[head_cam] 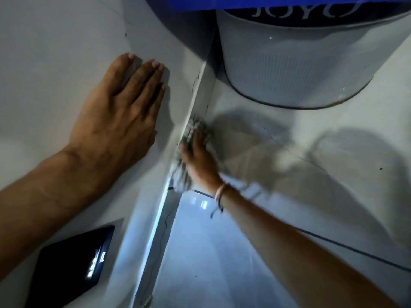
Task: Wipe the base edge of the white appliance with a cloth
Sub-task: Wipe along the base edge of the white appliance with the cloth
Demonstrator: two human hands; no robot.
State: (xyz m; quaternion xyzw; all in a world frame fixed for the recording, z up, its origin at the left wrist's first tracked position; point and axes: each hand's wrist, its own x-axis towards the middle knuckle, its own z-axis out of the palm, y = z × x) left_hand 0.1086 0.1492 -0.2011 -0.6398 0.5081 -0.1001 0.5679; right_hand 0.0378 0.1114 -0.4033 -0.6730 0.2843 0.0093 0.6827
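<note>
The wiping step was in hand. My right hand [198,156] pressed a grey cloth [189,147] against the base edge [178,161] of the white appliance [55,63], low down where that side met the tiled floor [289,152]. My fingers lay together and flat over the cloth, pinning it to the surface rather than gripping it in a fist; part of the cloth was bunched under the palm, and motion blur hid its exact outline. A band [219,193] sat on that wrist.

My left hand [120,112] rested flat on the broad white surface of the appliance, fingers extended and nearly together, holding nothing. I judged it to be a brace for my weight.

In my judgement, the task was partway through. The edge ran from far to near through the middle of the scene. The next move called for steady pressure and a stroke that followed this line, with the cloth kept tight in the corner.

Room for movement was limited at the far end. A white bucket [300,63] with a blue rim stood on the floor near the far end of the edge, so a far stroke had little clearance. The floor to the right and the near stretch of the edge were open. A dark panel [73,267] on the appliance lay near left, well apart from the cloth.
</note>
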